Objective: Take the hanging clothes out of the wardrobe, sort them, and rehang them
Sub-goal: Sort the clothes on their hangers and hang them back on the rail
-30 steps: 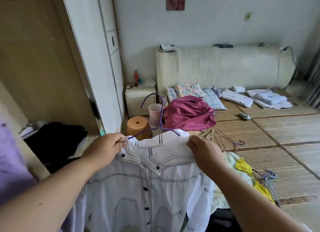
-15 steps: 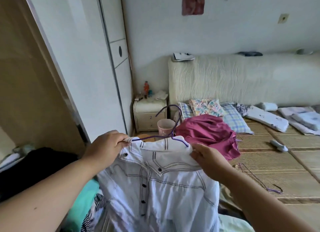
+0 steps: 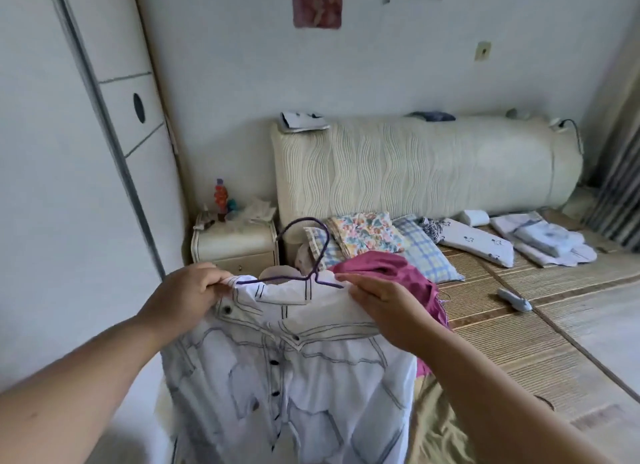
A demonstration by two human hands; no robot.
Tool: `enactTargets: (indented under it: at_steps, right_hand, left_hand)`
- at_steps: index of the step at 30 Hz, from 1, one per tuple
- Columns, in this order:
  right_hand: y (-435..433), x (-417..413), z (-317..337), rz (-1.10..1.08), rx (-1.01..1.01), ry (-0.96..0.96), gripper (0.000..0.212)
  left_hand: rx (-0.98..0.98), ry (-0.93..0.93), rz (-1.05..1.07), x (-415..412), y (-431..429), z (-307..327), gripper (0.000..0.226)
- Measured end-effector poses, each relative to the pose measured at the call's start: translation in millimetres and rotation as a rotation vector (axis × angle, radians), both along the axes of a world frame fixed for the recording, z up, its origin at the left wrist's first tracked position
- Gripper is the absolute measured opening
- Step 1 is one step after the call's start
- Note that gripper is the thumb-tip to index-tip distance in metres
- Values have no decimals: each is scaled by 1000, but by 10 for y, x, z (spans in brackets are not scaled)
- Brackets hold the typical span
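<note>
A white shirt point(image 3: 287, 370) with dark stitching and dark buttons hangs in front of me on a purple wire hanger point(image 3: 313, 256), whose hook points up. My left hand point(image 3: 187, 294) grips the shirt's left shoulder together with the hanger's end. My right hand point(image 3: 388, 308) holds the right shoulder, fingers laid over the collar. A magenta garment point(image 3: 398, 273) lies on the bed behind the shirt. The white wardrobe door point(image 3: 69, 152) stands at the left; the wardrobe's inside is out of view.
A bed with a bamboo mat point(image 3: 519, 325) and cream headboard point(image 3: 433, 166) fills the right side. Pillows point(image 3: 367, 235) and folded white bedding point(image 3: 543, 238) lie on it. A cream nightstand point(image 3: 235, 245) with small bottles stands between wardrobe and bed. Gold fabric point(image 3: 436, 425) lies below the shirt.
The view has swung up and right, away from the open wardrobe and its clothes, toward the bed. Both hands keep the same hold on the shirt and hanger, now raised higher.
</note>
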State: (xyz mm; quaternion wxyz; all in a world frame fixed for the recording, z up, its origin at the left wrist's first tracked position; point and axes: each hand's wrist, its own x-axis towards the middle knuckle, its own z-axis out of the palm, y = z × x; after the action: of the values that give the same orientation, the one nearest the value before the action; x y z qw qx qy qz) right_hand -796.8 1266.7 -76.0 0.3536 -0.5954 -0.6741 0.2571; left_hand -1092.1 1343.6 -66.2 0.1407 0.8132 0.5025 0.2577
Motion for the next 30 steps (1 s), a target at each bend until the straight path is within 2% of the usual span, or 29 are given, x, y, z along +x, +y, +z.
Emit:
enactTargets:
  at_steps: [3,4,7,9,15,19,22,25,30]
  right_hand:
    - [383,-64,-62,-36,-150,-41,43]
    - [493,-22,-130,-67,-190,-59,42]
    - [703,136,-339,-161,-250,-90,16]
    - [861,257,-509,-207,-268,-160,30]
    - [1399,680,-984,-354,-342,-215,32]
    - [1752,1060,-1143,-429,-445,-132,25]
    - [2003,1334,-1184,-516,-476,37,24]
    - [2141,1548,-1249,-576,-495,39,28]
    - [2274,1879,-1493,-752,-538,156,29]
  left_hand:
    - [1,9,-69,101,568,-3,13]
    - [-4,9,-87,151,755,3,14]
    - [-26,37,-136,315,1270,-77,17]
    - [-38,63,-165,485,1591,-169,19]
    - [-10,128,-172,1288,2505,-516,19]
    - [14,225,-257,1915,2991,-526,20]
    - [87,262,-320,2347,3293,-444,23]
    - [90,322,-380,2717,3569,-447,23]
    - [52,402,-561,3459,3968,-680,19]
